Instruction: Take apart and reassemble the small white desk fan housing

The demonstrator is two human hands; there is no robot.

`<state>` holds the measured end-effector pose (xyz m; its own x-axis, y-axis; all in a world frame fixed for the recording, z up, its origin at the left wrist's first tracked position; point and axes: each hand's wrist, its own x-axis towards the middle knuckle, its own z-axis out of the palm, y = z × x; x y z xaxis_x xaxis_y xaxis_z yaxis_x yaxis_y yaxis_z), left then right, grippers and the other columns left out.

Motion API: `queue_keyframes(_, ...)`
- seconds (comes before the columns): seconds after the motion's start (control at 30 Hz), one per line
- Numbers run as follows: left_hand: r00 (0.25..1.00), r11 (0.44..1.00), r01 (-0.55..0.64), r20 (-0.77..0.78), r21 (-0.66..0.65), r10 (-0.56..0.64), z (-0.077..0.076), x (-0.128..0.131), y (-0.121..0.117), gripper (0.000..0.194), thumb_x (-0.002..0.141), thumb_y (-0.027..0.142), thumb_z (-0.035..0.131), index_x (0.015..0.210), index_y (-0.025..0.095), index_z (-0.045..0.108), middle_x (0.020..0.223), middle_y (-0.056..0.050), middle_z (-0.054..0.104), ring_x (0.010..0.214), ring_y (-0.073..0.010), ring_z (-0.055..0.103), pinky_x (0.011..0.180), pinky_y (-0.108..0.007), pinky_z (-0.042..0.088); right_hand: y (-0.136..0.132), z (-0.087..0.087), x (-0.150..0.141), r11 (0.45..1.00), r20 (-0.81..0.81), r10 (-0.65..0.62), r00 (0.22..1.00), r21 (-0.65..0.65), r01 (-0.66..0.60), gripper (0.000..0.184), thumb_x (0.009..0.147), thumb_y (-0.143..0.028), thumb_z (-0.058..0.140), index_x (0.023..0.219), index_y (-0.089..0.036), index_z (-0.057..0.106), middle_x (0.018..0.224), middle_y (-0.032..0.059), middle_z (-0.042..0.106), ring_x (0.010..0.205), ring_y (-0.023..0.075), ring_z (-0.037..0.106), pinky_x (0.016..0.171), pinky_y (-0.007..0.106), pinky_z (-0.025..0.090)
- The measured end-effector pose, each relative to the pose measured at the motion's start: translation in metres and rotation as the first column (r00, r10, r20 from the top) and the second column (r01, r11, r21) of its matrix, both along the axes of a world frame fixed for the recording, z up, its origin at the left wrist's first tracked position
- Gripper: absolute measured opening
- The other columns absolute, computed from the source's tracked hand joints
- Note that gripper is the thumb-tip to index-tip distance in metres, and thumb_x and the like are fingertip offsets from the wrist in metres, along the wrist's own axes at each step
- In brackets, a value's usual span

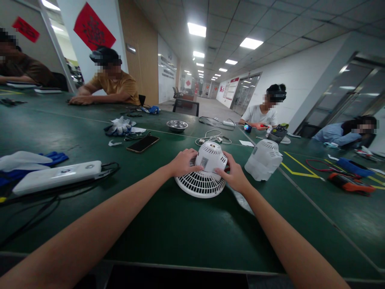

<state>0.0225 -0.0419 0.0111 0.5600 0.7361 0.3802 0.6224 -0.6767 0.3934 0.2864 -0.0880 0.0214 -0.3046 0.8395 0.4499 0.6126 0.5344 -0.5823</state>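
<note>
A small white fan [208, 160] sits in front of me on the green table, its round slotted grille [200, 185] facing down. My left hand [186, 162] wraps round the left side of the fan's motor housing, thumb along the front under a grey label. On the opposite side, my right hand [233, 172] grips the same housing, its thumb pressed near the lower edge. Part of a clear or silvery strip [241, 198] shows beneath my right wrist. Just right of the fan stands a translucent white plastic part [264, 160] with slots in its top.
A phone [142, 143], a metal bowl [177, 126], gloves [120, 127] and a white cable [213, 138] lie beyond my hands. At left rests a white power bank-like device [58, 176] with black cords. An orange-black meter [350, 183] is at right. Several people sit around the table.
</note>
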Motion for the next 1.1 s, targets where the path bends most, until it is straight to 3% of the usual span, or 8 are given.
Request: queue_keyframes(1.1,1.0,1.0,-0.002,0.0,-0.01,0.002,-0.0007,0.0001,0.0006,0.075,0.084,0.074,0.05,0.134,0.018,0.057,0.132,-0.015,0.058,0.114,-0.0344,0.053,0.096,-0.051,0.043,0.0007,-0.0017,0.0015,1.0,-0.012,0.001,1.0,-0.008,-0.001,0.073,0.085,-0.047,0.068,0.147,-0.021,0.039,0.124,0.0133,0.068,0.104,0.0297,0.068,0.081,0.043,0.058)
